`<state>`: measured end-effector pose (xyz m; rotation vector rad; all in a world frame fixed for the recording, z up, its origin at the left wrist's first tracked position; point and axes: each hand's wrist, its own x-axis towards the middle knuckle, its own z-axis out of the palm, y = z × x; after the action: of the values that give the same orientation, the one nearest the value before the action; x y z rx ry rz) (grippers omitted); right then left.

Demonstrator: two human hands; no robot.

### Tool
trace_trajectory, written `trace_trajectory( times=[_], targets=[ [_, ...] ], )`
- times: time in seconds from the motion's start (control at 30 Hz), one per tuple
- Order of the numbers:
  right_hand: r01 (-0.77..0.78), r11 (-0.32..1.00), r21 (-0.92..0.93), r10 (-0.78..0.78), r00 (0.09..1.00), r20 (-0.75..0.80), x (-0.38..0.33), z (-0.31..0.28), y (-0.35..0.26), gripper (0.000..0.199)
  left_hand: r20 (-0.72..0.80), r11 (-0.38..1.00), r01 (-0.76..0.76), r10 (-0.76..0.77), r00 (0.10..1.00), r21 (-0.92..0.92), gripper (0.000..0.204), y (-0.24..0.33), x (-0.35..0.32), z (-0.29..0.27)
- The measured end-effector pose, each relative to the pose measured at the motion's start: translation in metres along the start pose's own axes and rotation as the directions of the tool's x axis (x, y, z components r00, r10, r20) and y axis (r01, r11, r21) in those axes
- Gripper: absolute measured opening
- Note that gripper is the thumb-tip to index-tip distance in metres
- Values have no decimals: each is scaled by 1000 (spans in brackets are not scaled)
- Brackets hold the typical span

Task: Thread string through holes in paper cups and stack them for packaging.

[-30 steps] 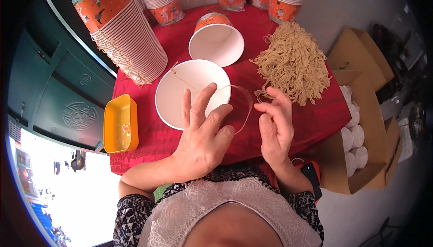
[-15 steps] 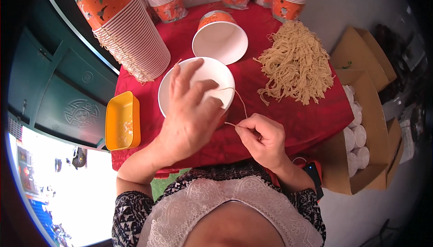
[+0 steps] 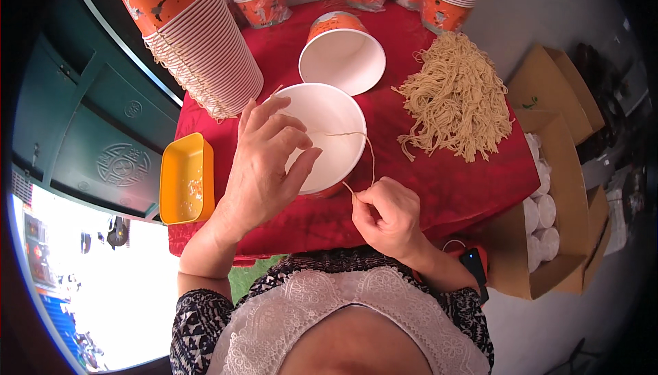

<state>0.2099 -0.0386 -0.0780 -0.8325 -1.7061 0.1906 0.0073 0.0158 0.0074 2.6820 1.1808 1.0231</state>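
A white-lined paper bucket (image 3: 336, 162) stands mouth-up on the red-clothed table in front of me. My left hand (image 3: 264, 152) is over its left side, fingers apart and curved, with the thumb near the inside wall. A thin beige string (image 3: 372, 152) crosses the bucket's mouth and hangs over its right rim. Just outside that rim, my right hand (image 3: 389, 216) pinches the string between thumb and forefinger. Where the string's other end lies, behind my left fingers, is hidden. Another paper bucket (image 3: 343, 63), orange-printed outside, lies tipped behind, its mouth toward me.
A tall leaning stack of paper buckets (image 3: 212, 59), strings along its side, stands far left. A heap of beige strings (image 3: 456, 94) lies at right. The yellow tray (image 3: 179, 159) holds small white bits. Right of the table, a cardboard box (image 3: 569, 203) contains white round pieces (image 3: 546, 210).
My left hand has drawn back toward the bucket's left side, its fingers turning. My right hand has shifted slightly left and down, still pinching the string. The whole view has shifted a little.
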Motion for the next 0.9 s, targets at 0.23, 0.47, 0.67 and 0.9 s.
trace_trajectory(
  times=[0.23,0.47,0.67,0.9],
  targets=[
    [14,999,-41,-14,1000,-1,0,3,1,27,14,1000,-11,11,1000,-2,13,-1,-2,0],
    [1,999,-39,-1,1000,12,3,6,1,26,37,998,-34,35,999,-44,11,-1,-2,3],
    [19,998,-57,-18,1000,25,8,8,3,24,289,967,64,10,957,-247,22,7,5,-6],
    [31,999,-22,-31,999,21,15,10,5,21,382,968,-25,122,916,-250,21,-2,14,2]
  ],
)
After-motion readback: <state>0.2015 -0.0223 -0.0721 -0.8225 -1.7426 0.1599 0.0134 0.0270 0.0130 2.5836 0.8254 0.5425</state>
